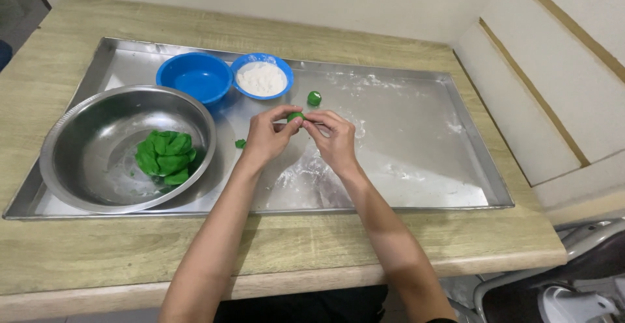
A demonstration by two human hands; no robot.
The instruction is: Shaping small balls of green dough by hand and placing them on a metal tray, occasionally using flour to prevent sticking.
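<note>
Both hands' fingers pinch one small green dough lump above the floury steel tray.

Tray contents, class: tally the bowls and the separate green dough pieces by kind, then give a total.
Blue bowls: 2, one empty, one with white flour
Steel bowl: 1
Green dough pieces: 4, the lump in the steel bowl, a ball on the tray, a small scrap, a piece between both hands
Total: 7
</note>
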